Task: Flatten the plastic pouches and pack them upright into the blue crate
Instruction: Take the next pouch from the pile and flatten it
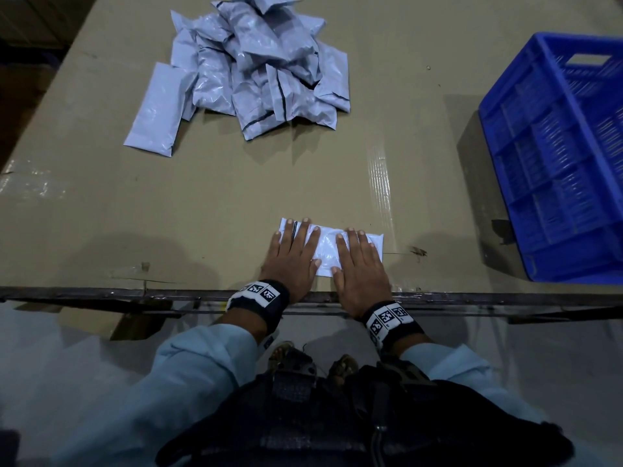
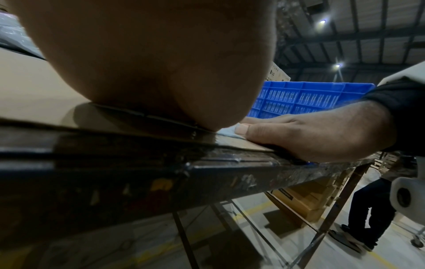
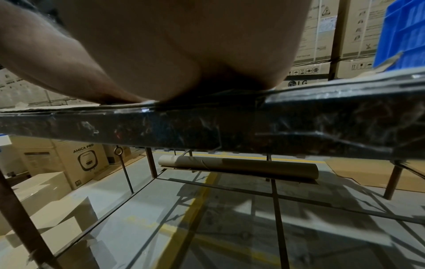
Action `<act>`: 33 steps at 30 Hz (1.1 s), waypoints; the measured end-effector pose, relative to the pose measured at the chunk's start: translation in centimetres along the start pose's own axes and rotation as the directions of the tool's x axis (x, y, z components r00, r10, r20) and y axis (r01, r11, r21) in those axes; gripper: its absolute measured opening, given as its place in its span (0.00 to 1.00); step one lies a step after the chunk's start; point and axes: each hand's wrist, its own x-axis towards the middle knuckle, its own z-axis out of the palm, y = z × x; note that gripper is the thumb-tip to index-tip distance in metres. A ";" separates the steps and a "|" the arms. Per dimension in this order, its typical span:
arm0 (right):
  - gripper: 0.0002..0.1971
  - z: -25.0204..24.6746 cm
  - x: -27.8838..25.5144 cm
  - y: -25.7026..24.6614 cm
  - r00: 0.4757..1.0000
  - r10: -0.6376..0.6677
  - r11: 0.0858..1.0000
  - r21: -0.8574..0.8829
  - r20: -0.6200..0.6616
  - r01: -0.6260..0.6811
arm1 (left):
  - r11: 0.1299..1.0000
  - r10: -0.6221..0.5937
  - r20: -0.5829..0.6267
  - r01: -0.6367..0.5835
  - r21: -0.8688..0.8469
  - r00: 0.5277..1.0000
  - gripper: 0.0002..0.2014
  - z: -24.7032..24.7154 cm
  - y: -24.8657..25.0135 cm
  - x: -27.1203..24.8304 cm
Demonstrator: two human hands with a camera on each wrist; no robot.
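1. We've got our left hand (image 1: 292,253) and right hand (image 1: 360,266) flat, fingers straight, pressing one white pouch (image 1: 326,246) at the desk (image 1: 202,203) front edge.
2. Pouch pile (image 1: 256,69) sits beyond it; blue crate (image 1: 556,156) right of it.

You can read "LG" with its round logo on a cardboard carton (image 3: 306,82) just behind the counter edge (image 3: 207,123) in the right wrist view, and "LG" again on a carton (image 2: 277,73) behind the blue crate (image 2: 306,98). Under the counter, a box (image 3: 86,162) reads "AMICA PRO". Finer print on the stacked cartons is too small for you to read.
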 end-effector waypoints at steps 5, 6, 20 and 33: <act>0.36 -0.5 0.6 -0.8 0.997 0.054 0.996 -0.073 0.048 -0.050 | 0.999 -0.003 0.032 0.002 0.034 0.999 0.35 -0.1 -0.1 0.3; 0.36 -0.6 0.8 -1.2 0.996 0.068 0.994 -0.089 0.051 -0.063 | 0.999 0.016 0.024 -0.017 0.041 1.000 0.34 -0.2 -0.2 0.4; 0.33 -0.7 0.0 -1.3 0.999 0.017 1.000 -0.010 0.039 -0.017 | 0.990 0.133 -0.008 -0.133 -0.047 0.991 0.32 0.2 -0.1 -0.1; 0.39 -0.6 -0.4 0.0 0.991 0.133 0.991 0.030 0.027 -0.134 | 1.000 0.022 -0.011 -0.022 0.003 1.000 0.35 -0.4 -1.8 -1.2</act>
